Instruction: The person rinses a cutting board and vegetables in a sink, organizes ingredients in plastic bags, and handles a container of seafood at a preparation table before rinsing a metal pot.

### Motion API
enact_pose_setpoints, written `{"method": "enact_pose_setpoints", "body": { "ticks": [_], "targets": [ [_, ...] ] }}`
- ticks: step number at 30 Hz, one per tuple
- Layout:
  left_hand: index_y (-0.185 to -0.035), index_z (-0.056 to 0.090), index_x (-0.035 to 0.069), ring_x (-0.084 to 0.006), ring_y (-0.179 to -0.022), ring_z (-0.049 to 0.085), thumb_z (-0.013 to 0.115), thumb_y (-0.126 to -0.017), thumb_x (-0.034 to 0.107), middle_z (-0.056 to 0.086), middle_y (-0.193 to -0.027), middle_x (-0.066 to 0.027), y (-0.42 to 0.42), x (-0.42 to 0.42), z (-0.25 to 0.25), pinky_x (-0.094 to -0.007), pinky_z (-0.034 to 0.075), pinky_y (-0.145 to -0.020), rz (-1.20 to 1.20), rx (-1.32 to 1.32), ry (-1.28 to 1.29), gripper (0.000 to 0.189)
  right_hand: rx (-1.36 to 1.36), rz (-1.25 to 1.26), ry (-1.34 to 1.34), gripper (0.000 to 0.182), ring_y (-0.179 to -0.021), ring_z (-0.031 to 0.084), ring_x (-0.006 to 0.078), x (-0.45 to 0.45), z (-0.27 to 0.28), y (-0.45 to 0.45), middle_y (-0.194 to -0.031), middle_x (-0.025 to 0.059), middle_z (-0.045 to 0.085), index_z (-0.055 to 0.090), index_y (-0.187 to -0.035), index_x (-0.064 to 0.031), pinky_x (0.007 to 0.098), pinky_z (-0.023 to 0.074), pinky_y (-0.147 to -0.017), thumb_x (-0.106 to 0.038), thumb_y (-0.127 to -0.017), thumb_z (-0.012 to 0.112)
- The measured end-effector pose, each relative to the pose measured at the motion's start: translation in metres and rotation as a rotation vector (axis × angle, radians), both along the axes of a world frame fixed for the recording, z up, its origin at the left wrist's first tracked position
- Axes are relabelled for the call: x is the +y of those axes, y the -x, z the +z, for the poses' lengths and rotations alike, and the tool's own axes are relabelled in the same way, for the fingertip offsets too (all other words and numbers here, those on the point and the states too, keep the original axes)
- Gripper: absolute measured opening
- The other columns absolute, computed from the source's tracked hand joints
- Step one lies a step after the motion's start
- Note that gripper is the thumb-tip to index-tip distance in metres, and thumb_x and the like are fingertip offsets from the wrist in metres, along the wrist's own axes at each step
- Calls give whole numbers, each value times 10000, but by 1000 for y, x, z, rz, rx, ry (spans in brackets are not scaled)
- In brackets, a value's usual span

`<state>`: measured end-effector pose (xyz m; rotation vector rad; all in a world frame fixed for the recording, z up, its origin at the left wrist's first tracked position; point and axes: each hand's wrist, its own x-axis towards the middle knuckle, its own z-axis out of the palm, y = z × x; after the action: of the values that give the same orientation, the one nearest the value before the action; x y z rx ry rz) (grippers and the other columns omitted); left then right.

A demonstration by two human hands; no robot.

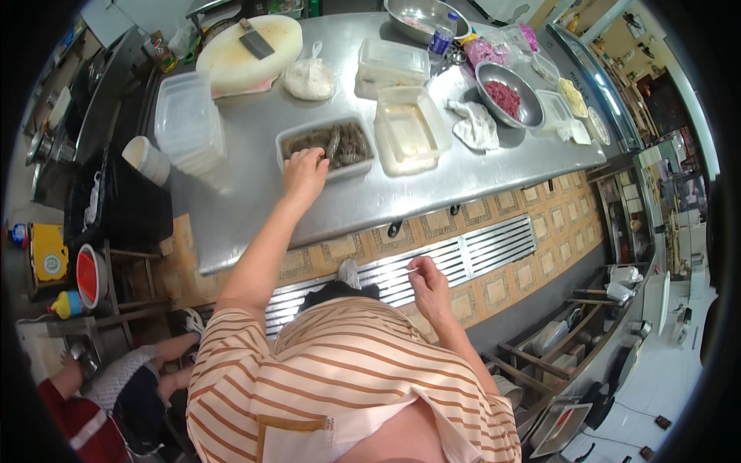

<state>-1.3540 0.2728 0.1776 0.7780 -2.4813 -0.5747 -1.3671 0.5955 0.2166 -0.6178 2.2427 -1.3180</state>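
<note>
My left hand [305, 173] reaches over the near left edge of a rectangular plastic container [282, 151], its fingers at the dark, greyish food inside, which look like raw shrimp [347, 144]. Whether the fingers grip a piece is hidden. Away from the table, in front of my body, my right hand [429, 280] has its thumb and fingertips pinched on a small, thin whitish thing [412, 270], too small to name. Just right of the filled container stands an open plastic container [411, 130] with a little liquid or residue in it.
The steel table [249, 214] also holds stacked plastic containers [188, 121], a cleaver [256, 43] on a round cutting board [283, 35], a tied plastic bag [310, 80], a white cloth [476, 126] and a steel bowl [535, 110] of red meat. Another person [127, 382] is at lower left.
</note>
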Motion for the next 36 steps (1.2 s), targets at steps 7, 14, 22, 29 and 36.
{"method": "enact_pose_setpoints", "body": {
  "ticks": [7, 14, 22, 29, 36],
  "targets": [
    [-885, 570, 26, -323, -928, 551, 639, -749, 190, 534, -951, -147, 77, -26, -25, -424, 456, -764, -57, -345, -30, 224, -140, -22, -12, 119, -541, 403, 72, -32, 6, 78, -570, 26, 438, 570, -893, -12, 238, 344, -492, -87, -876, 479],
    [-906, 564, 57, -323, -858, 587, 630, -732, 128, 610, -887, -131, 58, -51, -12, -425, 466, -709, 165, -422, -83, 199, 182, 422, -32, 186, -620, 596, 265, -101, -9, 160, -673, 149, 592, 571, -969, -29, 356, 456, -548, -31, -798, 498],
    [-958, 575, 18, -120, -677, 613, 606, -828, 113, 642, -802, -48, 40, -22, 6, -255, 463, -555, 522, 289, -1239, 164, 598, 934, -284, 372, -572, 608, 333, -192, -46, 184, -632, 144, 618, 448, -1149, -64, 431, 478, -544, -147, -790, 499],
    [-933, 584, 16, -191, -711, 634, 636, -777, 84, 653, -786, -97, 28, 0, -9, -312, 484, -588, 612, 332, -909, 178, 486, 1003, -277, 289, -583, 609, 346, -182, -33, 182, -635, 157, 617, 491, -1097, -85, 457, 473, -555, -145, -815, 509],
    [-843, 593, -2, -215, -629, 627, 702, -695, 107, 645, -706, -123, 56, 8, -15, -329, 479, -608, 595, 202, -757, 214, 140, 693, -35, 192, -729, 600, 378, -220, -30, 186, -773, 199, 620, 575, -975, -53, 453, 466, -643, -189, -877, 481]
  ]
}}
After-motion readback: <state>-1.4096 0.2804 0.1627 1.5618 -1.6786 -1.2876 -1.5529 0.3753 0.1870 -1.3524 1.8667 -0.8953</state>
